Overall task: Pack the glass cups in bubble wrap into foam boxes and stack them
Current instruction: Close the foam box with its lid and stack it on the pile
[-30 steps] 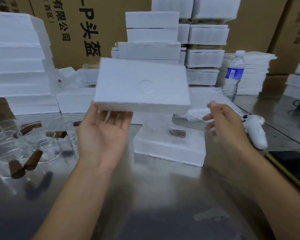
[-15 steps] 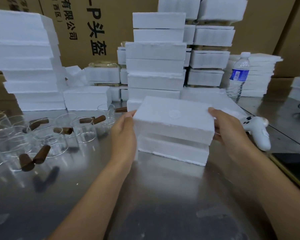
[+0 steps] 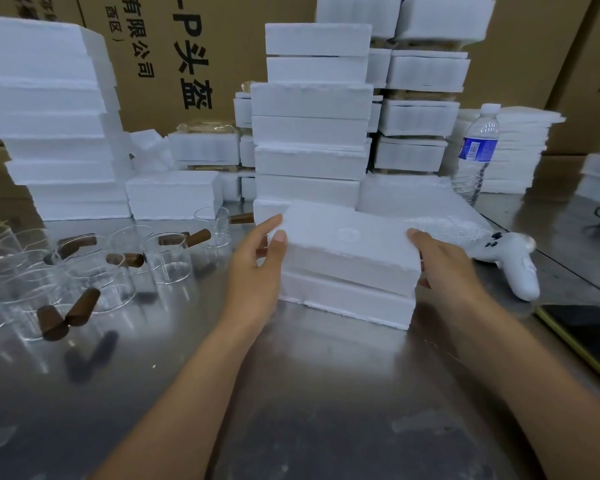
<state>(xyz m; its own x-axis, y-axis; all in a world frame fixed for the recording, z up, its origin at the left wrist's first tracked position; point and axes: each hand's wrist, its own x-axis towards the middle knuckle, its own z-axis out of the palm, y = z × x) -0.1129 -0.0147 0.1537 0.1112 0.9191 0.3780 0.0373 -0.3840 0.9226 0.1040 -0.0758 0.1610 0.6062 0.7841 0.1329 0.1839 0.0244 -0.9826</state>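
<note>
Now our left hand point(image 3: 257, 268) and right hand point(image 3: 444, 265) clasp the white rectangular foam lid point(image 3: 347, 244) by its ends, fingers point(image 3: 269, 223) curled; pressing askew could crack it.

The shiny steel table point(image 3: 309, 393) is viewed closely from head height, forward and downward, with white foam box stacks point(image 3: 312, 129) across the upper frame.

Sets the foam lid point(image 3: 347, 237), a second ago held aloft, down onto the foam base point(image 3: 347, 301), hiding the cup that lay open inside. Moves the left hand point(image 3: 257, 271) from beneath the lid to its left end. Brings the right hand point(image 3: 444, 261), earlier free, onto the right end. Presses perhaps slightly lower than half a second ago.
</note>
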